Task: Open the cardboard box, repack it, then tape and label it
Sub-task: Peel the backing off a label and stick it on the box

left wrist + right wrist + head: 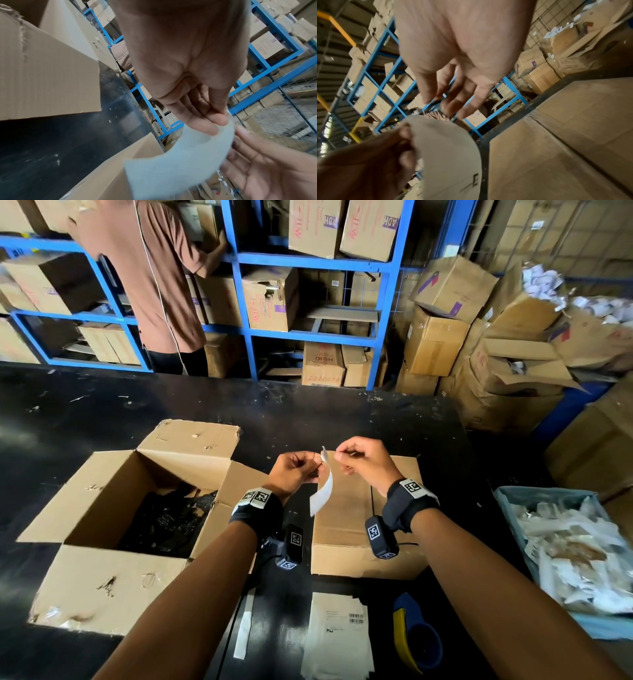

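- Label (322, 489): white strip, held in the air above the near-left part of the shut box (363, 529). Long axis roughly upright, bowed; top end up between the two hands, lower end hanging free toward the wearer.
- Left hand (296, 470): fingers curled, thumb and forefinger pinching the label near its top edge; pinch plain in the left wrist view (217, 119), strip curving away below it (173, 162).
- Right hand (363, 460): fingers curled, tips brought together just right of the label's top end. Contact with the strip hard to make out; right wrist view blurred, fingers (453, 97) pointing down toward the strip (447, 155).
- Shut box: flaps closed, centre seam running away from the wearer, on the black table (308, 412), under the right forearm.
- Open box (113, 508): left of the shut one, all four flaps splayed out, dark contents inside.
- Near table edge: printed sheet with barcode (337, 631), narrow white strip (244, 628) left of it, blue-and-yellow tape dispenser (411, 635) right of it.
- Blue bin (510, 508) of white packets at far right.
- Beyond the table: blue racks (243, 289) stacked with cartons; a person in a brown shirt (161, 278) reaching into a shelf.
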A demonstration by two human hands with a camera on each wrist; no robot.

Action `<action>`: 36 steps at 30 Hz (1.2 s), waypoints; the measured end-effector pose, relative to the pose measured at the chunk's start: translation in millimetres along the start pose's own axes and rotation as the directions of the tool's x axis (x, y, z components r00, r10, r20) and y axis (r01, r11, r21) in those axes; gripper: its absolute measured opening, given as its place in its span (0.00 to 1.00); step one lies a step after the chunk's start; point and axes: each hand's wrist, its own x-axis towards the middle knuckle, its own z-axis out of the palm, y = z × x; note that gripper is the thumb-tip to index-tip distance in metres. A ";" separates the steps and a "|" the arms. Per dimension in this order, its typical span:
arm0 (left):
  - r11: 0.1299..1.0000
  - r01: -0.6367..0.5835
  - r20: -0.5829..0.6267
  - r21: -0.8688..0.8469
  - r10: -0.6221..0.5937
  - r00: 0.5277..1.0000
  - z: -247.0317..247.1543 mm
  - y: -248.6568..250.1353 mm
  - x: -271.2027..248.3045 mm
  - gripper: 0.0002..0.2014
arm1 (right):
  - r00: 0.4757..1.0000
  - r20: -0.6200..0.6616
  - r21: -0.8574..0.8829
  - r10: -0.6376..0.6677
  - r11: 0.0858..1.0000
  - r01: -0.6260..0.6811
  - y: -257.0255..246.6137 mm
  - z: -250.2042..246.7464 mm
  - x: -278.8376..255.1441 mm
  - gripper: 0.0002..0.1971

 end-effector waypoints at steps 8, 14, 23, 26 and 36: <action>0.994 -0.049 0.012 0.092 0.048 0.999 15.9 5.8 6.6 0.08 | 0.999 0.033 0.097 0.014 0.995 -0.017 -13.0 1.6 -9.0 0.06; 0.983 -0.067 0.034 0.169 0.062 0.997 19.8 6.4 2.0 0.07 | 0.998 0.043 0.152 0.044 0.987 -0.050 -14.0 -1.8 -18.2 0.08; 0.983 -0.037 0.009 0.180 0.036 0.999 19.5 11.4 -4.7 0.07 | 0.996 0.080 0.148 0.043 0.988 -0.055 -8.1 -1.8 -20.8 0.10; 0.982 -0.038 -0.005 0.185 0.040 0.999 18.2 11.3 -5.4 0.08 | 0.996 0.086 0.135 0.031 0.990 -0.042 -8.3 -1.1 -19.6 0.10; 0.984 -0.027 -0.025 0.176 0.032 0.999 19.7 12.9 -9.5 0.07 | 0.997 0.073 0.152 0.022 0.988 -0.033 -6.1 1.1 -17.9 0.11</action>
